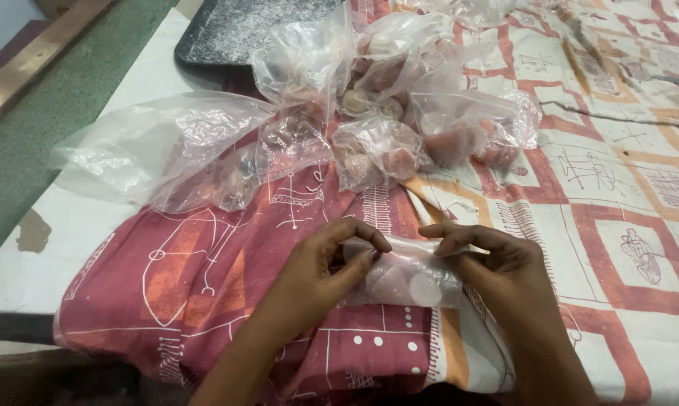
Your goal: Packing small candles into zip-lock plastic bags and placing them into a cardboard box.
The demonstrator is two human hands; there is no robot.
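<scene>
Far left, an empty bag (129,146) sprawls off the cloth (204,286) onto the counter (68,225); a nudge could send it over the edge. Near centre, the left hand (317,274) and right hand (497,263) pinch the small pouch (411,278) by its top, grips closed on thin plastic. Pull unevenly and it may tear, spilling the discs.

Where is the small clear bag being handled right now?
Head view, lower centre: small clear bag pinched between left hand and right hand, on the red patterned cloth.

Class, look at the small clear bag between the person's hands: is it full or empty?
Not empty: pale round discs show through the small clear bag, pinched at its top edge by the left hand and right hand.
</scene>
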